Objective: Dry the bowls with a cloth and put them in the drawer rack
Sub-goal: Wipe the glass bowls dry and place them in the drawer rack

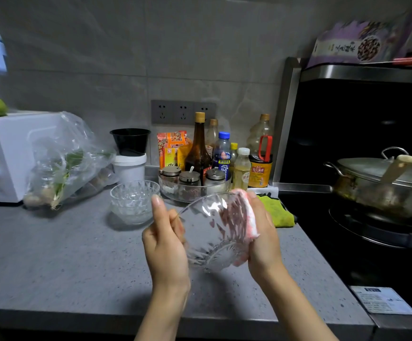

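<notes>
The glass bowl (212,232) is held in the air above the grey counter (52,254), near its front edge. It is tilted on its side, with the opening towards the upper left and the base towards the camera.

Left hand (165,239): grasps the bowl at its left rim. The thumb points up along the rim and the fingers are curled around the edge.

Right hand (265,232): grasps a folded pink-and-white cloth (248,217) and presses it against the bowl's right outer wall. The fingers are curled over the cloth, which shows through the glass.

A stack of glass bowls (133,201) stands upright on the counter behind and to the left of the hands, apart from the held bowl. The number of bowls in the stack cannot be read with certainty.

Other items:
1. A clear plastic bag (64,158) of vegetables leans against a white appliance (3,153) at the left.
2. A round tray (170,189) of lidded jars and a group of bottles (222,153) stand by the wall.
3. A yellow-green rag (280,211) lies beside the stove.
4. A lidded metal pot (384,178) sits on the burner at the right.
</notes>
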### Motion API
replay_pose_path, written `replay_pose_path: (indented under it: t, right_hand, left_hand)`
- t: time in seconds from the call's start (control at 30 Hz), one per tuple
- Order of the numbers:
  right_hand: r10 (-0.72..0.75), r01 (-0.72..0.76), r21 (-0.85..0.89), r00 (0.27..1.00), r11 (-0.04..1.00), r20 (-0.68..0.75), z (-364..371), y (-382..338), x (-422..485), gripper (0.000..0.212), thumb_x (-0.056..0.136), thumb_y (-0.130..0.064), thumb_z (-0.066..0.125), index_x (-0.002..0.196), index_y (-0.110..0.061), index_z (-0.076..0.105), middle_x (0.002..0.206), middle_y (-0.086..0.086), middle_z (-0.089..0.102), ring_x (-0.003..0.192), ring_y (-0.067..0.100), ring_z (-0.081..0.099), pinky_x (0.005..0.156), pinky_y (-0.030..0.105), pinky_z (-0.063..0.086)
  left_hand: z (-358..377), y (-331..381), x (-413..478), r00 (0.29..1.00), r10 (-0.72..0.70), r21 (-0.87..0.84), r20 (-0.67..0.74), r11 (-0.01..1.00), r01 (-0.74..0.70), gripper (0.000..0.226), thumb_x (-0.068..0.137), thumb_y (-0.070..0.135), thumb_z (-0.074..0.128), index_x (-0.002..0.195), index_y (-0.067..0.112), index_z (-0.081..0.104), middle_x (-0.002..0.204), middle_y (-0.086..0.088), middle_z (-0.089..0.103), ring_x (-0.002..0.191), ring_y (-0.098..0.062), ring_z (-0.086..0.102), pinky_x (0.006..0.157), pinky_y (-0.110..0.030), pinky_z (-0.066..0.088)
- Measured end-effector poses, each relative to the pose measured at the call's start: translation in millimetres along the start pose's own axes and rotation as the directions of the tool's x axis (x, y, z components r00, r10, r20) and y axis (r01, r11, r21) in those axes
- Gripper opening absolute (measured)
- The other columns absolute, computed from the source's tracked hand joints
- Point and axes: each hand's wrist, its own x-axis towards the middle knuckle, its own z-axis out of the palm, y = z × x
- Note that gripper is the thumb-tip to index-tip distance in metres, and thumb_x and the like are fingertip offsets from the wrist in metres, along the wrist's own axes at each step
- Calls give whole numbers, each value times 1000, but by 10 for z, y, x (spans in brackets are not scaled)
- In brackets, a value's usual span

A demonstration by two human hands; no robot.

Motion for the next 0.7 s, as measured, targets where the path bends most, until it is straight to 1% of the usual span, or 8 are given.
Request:
replay_pose_path:
  t: [0.1, 0.2, 0.3, 0.37, 0.43, 0.5, 0.63, 0.7]
  right_hand:
    - [51, -49, 42, 998, 998, -30, -19, -29, 13, 40, 93, -41, 53, 61, -20, 67, 66, -2, 66, 64, 18, 64, 61, 28, 50]
    - [33, -34, -83, 999, 996, -7, -51, -112, 31, 57, 87, -46, 55, 39, -18, 59, 51, 10, 52, 49, 25, 50, 48, 28, 38]
    - [-11, 25, -220, 998, 975, 65, -111, -171, 61, 58, 88, -45, 52, 36, -19, 51, 41, 6, 46, 29, 19, 40, 33, 17, 28]
    - [-89, 131, -337, 987, 932, 137, -145, -202, 70, 61, 96, -37, 48, 40, -12, 51, 37, 4, 44, 25, 13, 35, 29, 15, 25]
    - [-173, 241, -413, 965, 878, 197, -133, -259, 52, 60, 98, -28, 47, 47, 3, 50, 36, 3, 40, 26, 8, 34, 29, 16, 26]
    - [-222, 313, -431, 943, 846, 248, -113, -266, 48, 59, 98, -26, 48, 47, 3, 48, 34, 2, 39, 27, 5, 35, 31, 15, 27]
    - [-318, 423, -416, 900, 805, 299, -99, -180, 45, 63, 95, -40, 46, 47, 1, 49, 35, 4, 45, 34, 17, 46, 42, 38, 42]
    - [-391, 471, -375, 880, 799, 272, -117, -95, 38, 60, 94, -46, 42, 50, -6, 54, 40, 5, 50, 39, 14, 50, 47, 38, 45]
  left_hand:
    - [-44, -49, 22, 998, -60, -37, 27, 997, 61, 52, 64, 72, 48, 60, 20, 46, 75, -9, 46, 73, -22, 42, 60, -29, 35]
    - [-95, -113, 55, 991, -102, 4, 89, 995, 102, 50, 69, 68, 45, 67, 18, 50, 74, -8, 52, 66, -17, 48, 61, -24, 41]
    - [-148, -90, 145, 975, -58, 162, 215, 987, 23, 47, 88, 53, 36, 64, 16, 52, 52, 7, 59, 53, 2, 56, 60, -11, 46]
    - [-148, -32, 196, 933, 28, 229, 360, 966, -118, 54, 89, 50, 32, 68, 10, 61, 61, 3, 67, 61, 0, 61, 65, -9, 45]
    - [-114, 16, 224, 871, 89, 297, 483, 919, -258, 54, 96, 52, 34, 71, 18, 67, 71, 5, 70, 70, -2, 64, 67, -12, 47]
    - [-57, 26, 227, 819, 123, 376, 561, 843, -385, 55, 95, 57, 35, 63, 25, 66, 62, 6, 66, 61, -5, 61, 64, -25, 50]
    - [-8, -15, 176, 809, 252, 409, 531, 760, -505, 60, 90, 57, 36, 47, 15, 38, 39, 4, 33, 38, -7, 30, 44, -37, 29]
    - [-4, -22, 123, 845, 264, 379, 465, 803, -459, 62, 94, 54, 39, 44, 17, 33, 38, 5, 27, 38, -6, 24, 42, -35, 23]
